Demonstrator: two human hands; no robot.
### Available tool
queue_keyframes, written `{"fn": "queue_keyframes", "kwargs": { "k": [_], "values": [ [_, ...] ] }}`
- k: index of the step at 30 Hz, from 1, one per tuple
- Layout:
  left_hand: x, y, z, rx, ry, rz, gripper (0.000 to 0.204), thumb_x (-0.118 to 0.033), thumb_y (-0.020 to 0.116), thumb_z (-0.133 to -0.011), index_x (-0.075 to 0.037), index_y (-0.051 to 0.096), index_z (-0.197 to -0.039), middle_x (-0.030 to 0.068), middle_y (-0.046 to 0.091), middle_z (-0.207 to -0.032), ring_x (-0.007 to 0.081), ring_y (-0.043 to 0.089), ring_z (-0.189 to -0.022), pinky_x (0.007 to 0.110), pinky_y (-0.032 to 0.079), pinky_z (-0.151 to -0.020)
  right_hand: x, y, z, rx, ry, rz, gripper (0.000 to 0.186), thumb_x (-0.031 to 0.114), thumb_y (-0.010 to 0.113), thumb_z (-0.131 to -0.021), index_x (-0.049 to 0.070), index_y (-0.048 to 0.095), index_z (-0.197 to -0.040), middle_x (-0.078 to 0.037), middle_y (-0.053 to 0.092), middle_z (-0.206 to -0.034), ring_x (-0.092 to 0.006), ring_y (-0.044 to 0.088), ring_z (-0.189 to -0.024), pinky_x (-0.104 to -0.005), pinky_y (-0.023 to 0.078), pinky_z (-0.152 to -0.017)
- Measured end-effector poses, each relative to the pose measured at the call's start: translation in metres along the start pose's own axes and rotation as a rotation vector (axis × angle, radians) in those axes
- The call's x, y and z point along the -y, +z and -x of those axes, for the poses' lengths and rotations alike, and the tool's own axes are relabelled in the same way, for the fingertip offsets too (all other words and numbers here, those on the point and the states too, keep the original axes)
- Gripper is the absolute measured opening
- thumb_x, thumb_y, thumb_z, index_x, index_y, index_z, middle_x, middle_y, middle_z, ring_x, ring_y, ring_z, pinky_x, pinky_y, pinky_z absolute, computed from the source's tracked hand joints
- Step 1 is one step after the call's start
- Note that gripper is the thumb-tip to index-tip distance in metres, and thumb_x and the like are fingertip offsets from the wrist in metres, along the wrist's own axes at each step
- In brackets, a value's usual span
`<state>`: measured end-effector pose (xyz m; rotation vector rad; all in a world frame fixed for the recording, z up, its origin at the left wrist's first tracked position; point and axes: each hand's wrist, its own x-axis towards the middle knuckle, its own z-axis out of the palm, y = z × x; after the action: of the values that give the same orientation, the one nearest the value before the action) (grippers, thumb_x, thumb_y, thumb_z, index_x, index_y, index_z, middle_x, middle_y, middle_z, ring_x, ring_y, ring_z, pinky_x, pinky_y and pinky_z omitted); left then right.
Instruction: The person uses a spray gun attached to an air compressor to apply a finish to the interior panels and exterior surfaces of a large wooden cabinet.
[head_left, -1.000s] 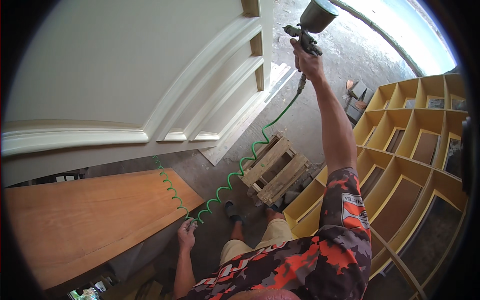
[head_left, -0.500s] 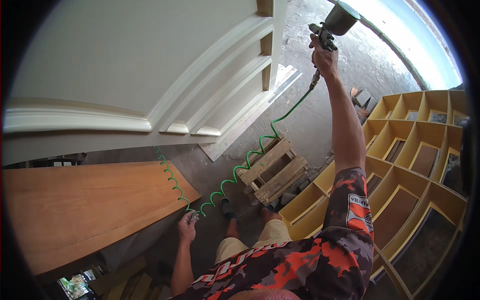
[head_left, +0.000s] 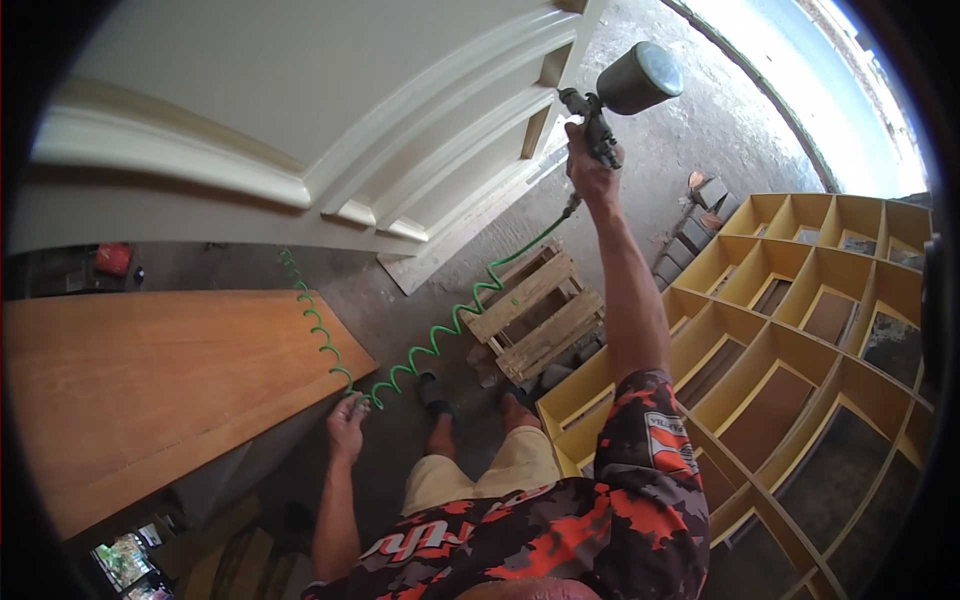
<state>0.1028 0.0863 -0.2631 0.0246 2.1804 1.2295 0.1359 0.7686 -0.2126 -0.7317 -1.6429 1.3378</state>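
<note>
My right hand (head_left: pixel 597 168) is stretched out ahead, wrapped round the grip of a spray gun (head_left: pixel 592 125) with a metal paint cup (head_left: pixel 640 78) on it. The gun's nozzle points left at a large pale panel (head_left: pixel 230 90) with curved raised mouldings, close to its right end. From the gun's base a green coiled air hose (head_left: pixel 458 322) sags down to my left hand (head_left: pixel 346 428). That hand is closed on the hose, low by the corner of a brown wooden board (head_left: pixel 180 390). Beyond it, more coils run up under the panel.
A yellow cabinet frame (head_left: pixel 790 330) with several compartments stands along my right side. Near my feet lies a small wooden slatted stool or pallet (head_left: pixel 535 315). Grey blocks (head_left: pixel 688 240) sit on the concrete floor (head_left: pixel 640 160) behind the cabinet. A pale plank (head_left: pixel 470 225) lies beneath the panel.
My right hand has brought the spray gun left and slightly down, nearer the panel's end. The view has shifted, and my left hand still grips the hose.
</note>
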Motion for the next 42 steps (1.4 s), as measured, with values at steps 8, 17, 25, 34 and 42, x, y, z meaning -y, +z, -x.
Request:
{"fn": "queue_keyframes", "kwargs": {
  "k": [8,17,25,34,42],
  "values": [
    [0.03,-0.064,-0.006,-0.027,-0.015,0.048,0.03,-0.003,0.062,-0.108,0.004,0.067,-0.137,0.0085,0.077,-0.118,0.0135,0.071,-0.102,0.029,0.058,-0.095,0.021,0.078,0.116,0.054,-0.007,-0.019,0.025,0.013,0.079,-0.099,0.002,0.062,-0.085,0.002,0.05,-0.065,-0.0081,0.043,-0.062,-0.0335,0.037,-0.054],
    [0.053,-0.115,-0.011,-0.079,0.006,-0.129,0.029,-0.005,0.065,-0.106,0.002,0.071,-0.133,0.0086,0.079,-0.115,0.0125,0.073,-0.1,0.03,0.057,-0.093,0.059,0.166,0.231,0.128,-0.144,0.057,0.024,0.011,0.08,-0.097,0.006,0.063,-0.08,0.002,0.055,-0.06,-0.0068,0.053,-0.054,-0.0319,0.04,-0.049],
    [0.063,-0.151,-0.017,-0.096,0.033,-0.197,0.032,0.001,0.064,-0.101,0.001,0.073,-0.132,0.0079,0.079,-0.114,0.0127,0.073,-0.1,0.029,0.055,-0.091,0.099,0.233,0.299,0.237,-0.098,-0.033,0.029,0.009,0.086,-0.09,0.004,0.059,-0.082,-0.009,0.051,-0.057,-0.0188,0.046,-0.048,-0.0374,0.041,-0.049],
    [0.1,-0.181,-0.034,-0.08,0.075,-0.197,0.036,0.005,0.061,-0.097,-0.001,0.074,-0.129,0.0094,0.079,-0.114,0.0159,0.074,-0.1,0.031,0.056,-0.09,0.124,0.265,0.341,0.381,-0.087,-0.063,0.029,0.01,0.085,-0.089,0.005,0.058,-0.081,-0.008,0.053,-0.06,-0.0203,0.052,-0.05,-0.0366,0.044,-0.052],
    [0.172,-0.147,-0.102,-0.164,0.317,-0.439,0.027,-0.001,0.062,-0.101,-0.003,0.072,-0.125,0.0198,0.076,-0.115,0.0383,0.073,-0.111,0.048,0.055,-0.1,0.138,0.229,0.412,0.554,0.164,0.08,0.025,0.025,0.068,-0.105,0.005,0.069,-0.121,-0.005,0.071,-0.086,-0.0169,0.07,-0.075,-0.0307,0.055,-0.067]
  ]
}}
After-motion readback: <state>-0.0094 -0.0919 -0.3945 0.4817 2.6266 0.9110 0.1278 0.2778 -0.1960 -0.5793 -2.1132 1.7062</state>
